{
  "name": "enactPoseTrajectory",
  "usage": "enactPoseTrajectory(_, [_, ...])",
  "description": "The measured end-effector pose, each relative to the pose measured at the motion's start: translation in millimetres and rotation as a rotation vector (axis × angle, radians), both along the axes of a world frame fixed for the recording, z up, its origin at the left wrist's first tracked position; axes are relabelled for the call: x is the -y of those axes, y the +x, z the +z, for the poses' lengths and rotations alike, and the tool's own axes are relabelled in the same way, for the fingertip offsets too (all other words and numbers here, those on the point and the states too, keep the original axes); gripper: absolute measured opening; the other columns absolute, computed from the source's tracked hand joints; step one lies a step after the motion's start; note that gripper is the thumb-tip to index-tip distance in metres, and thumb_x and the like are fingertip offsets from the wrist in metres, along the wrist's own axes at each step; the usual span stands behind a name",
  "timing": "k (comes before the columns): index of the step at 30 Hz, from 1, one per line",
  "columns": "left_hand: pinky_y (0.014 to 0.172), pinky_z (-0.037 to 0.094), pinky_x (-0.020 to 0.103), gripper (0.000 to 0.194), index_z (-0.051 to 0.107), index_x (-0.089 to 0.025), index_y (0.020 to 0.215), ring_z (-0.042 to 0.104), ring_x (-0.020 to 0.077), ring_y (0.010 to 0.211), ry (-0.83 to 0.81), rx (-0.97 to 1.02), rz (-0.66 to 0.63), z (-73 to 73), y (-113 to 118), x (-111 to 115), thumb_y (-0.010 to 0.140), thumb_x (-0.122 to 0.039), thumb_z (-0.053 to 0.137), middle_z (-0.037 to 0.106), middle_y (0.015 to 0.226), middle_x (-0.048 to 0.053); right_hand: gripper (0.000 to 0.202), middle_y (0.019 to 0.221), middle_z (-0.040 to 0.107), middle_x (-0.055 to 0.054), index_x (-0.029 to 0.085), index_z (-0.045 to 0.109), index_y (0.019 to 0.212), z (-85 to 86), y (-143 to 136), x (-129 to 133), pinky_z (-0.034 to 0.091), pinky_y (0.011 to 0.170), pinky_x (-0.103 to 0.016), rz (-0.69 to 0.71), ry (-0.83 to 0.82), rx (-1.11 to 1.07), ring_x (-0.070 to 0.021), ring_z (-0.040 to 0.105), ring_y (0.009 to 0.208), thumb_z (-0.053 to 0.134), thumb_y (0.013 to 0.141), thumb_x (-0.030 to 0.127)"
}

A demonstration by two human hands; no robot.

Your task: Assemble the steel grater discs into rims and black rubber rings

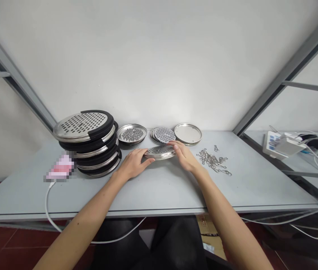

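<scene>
A round silver perforated metal disc is held a little above the grey table, between both hands. My left hand grips its left edge, thumb at the near side. My right hand grips its right edge, fingers over the rim. Behind it, against the wall, are perforated silver dishes, a small stack of flat perforated discs and a stack of plain round silver lids. Right of my right hand lies a loose pile of metal clips.
A tall stack of silver discs with black rims stands at the left of the table. Beside it lies a blurred pink item with a white cable. A power strip and cables are at the right, beyond a metal frame post.
</scene>
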State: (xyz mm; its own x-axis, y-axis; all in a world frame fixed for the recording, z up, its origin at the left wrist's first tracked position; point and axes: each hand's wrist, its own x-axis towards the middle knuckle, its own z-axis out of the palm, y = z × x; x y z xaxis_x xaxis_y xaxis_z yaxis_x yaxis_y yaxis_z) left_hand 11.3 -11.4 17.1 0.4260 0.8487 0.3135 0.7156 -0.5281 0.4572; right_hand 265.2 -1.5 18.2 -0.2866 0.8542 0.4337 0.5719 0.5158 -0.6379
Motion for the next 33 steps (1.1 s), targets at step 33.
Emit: enactPoseTrajectory(33, [0.079,0.049,0.030,0.032,0.064,-0.021,0.116,0.065,0.0223,0.092,-0.008,0.228,-0.024,-0.1,0,-3,0.093,-0.038,0.052,0.071,0.104,0.005,0.046,0.128,0.063,-0.011,0.021,0.057,0.125,-5.6,3,-7,0.044,0.102,-0.046,-0.117,0.083,-0.049,-0.0285,0.057,0.119,0.065,0.084,0.040])
